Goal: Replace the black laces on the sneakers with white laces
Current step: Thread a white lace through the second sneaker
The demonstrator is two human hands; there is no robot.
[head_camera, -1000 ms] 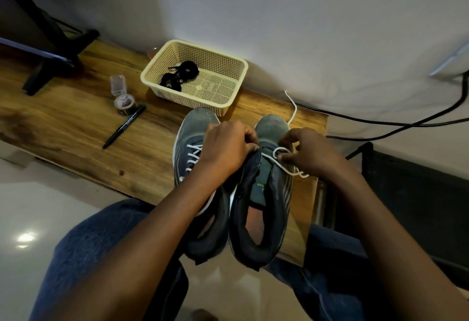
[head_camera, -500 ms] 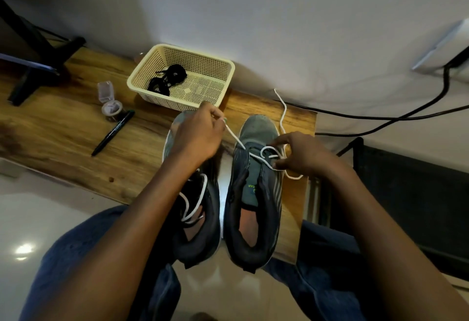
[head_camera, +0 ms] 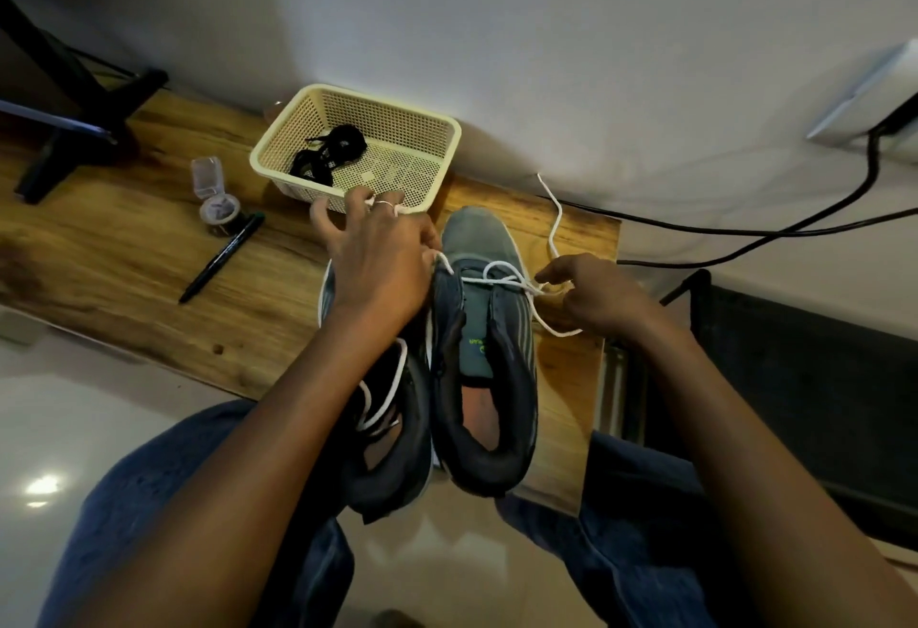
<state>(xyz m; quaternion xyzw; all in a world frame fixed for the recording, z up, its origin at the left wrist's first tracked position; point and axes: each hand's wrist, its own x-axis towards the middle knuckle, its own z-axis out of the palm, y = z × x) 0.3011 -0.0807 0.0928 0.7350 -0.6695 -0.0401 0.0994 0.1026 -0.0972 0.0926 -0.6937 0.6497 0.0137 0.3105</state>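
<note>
Left hand (head_camera: 377, 259) now up and away over the far side of the table (head_camera: 124, 249), near the basket (head_camera: 357, 150), pulling one end of the white lace (head_camera: 501, 282) out long. A second ago down low on the right shoe (head_camera: 484, 354), fingers bunched at the tongue. Now pinching the lace end, some fingers spread.

Right hand (head_camera: 593, 294) in much the same spot as before, beside the shoe near the table's right edge, pinching the other part of the lace. One loose end trailing off to the far edge by the wall.

Lace now drawn tight across the low holes near the toe. Only the first rows done on this shoe; top holes still bare, it seems.

Left shoe (head_camera: 392, 428) close beside, mostly hidden under the arm, with a white lace showing near its opening. Black laces (head_camera: 330, 153) lying in the basket.

So, probably: old laces out, one shoe about done, second shoe just begun. More holes to thread next.
</note>
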